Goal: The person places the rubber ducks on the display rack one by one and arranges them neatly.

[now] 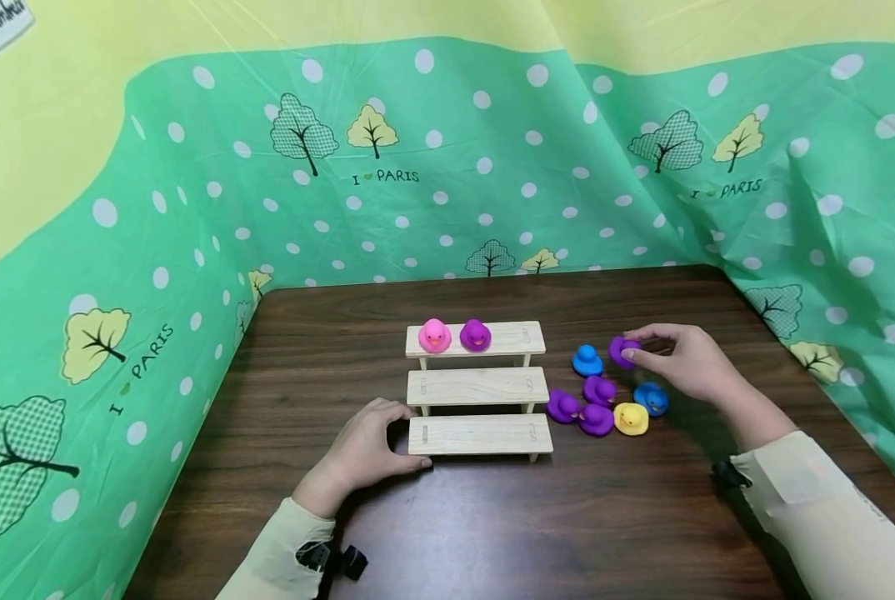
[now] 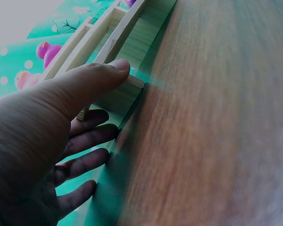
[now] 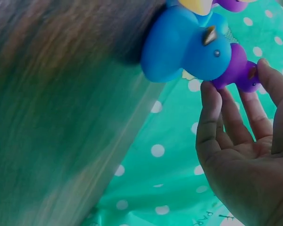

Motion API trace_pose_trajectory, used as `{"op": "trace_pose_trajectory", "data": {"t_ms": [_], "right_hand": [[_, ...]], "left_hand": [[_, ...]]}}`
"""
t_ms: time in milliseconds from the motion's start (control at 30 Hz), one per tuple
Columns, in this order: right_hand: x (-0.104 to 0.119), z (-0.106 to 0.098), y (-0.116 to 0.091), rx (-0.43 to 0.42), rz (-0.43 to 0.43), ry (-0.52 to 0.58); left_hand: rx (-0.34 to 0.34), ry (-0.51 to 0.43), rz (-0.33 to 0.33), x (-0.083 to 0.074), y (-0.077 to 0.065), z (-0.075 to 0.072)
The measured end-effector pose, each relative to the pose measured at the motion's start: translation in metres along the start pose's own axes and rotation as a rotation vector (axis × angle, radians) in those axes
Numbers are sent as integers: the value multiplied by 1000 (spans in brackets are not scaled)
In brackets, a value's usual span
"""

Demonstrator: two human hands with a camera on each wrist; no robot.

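My right hand [image 1: 691,365] pinches a purple rubber duck [image 1: 618,352] between thumb and fingers at the right of the table. Close by are two blue ducks, one behind [image 1: 587,361] and one nearer the wrist [image 1: 651,399]. In the right wrist view the nearer blue duck [image 3: 179,49] partly overlaps the held one [image 3: 236,66]. At the left end of a three-step wooden stand [image 1: 481,435], my left hand [image 1: 361,446] holds the lowest step, thumb in front and fingers behind. A pink duck [image 1: 435,336] and a purple duck [image 1: 476,335] sit on the top step.
Right of the stand, three more purple ducks [image 1: 596,419] and a yellow duck [image 1: 631,419] lie clustered on the dark wooden table [image 1: 492,533]. Green polka-dotted cloth [image 1: 387,217] hangs around the back and sides.
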State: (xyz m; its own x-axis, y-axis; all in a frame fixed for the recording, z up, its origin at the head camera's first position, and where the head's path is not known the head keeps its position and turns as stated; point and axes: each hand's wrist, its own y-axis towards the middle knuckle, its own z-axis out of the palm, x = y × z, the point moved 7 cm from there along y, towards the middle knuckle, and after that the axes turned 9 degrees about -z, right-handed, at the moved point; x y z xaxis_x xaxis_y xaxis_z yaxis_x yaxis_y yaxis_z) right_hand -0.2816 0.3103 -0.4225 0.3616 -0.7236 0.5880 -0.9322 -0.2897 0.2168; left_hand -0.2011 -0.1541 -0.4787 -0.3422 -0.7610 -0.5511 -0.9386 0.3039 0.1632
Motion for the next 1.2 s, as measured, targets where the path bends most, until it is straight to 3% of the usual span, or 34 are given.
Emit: {"op": "trace_pose_trajectory", "data": {"t_ms": [500,1200], "right_hand": [[22,-3,4,-66,-13,-5],[68,-1,19,-77,-25,68]], "left_hand": [[9,-11,-11,0,0,1],[3,-10,-1,-1,0,-2]]}}
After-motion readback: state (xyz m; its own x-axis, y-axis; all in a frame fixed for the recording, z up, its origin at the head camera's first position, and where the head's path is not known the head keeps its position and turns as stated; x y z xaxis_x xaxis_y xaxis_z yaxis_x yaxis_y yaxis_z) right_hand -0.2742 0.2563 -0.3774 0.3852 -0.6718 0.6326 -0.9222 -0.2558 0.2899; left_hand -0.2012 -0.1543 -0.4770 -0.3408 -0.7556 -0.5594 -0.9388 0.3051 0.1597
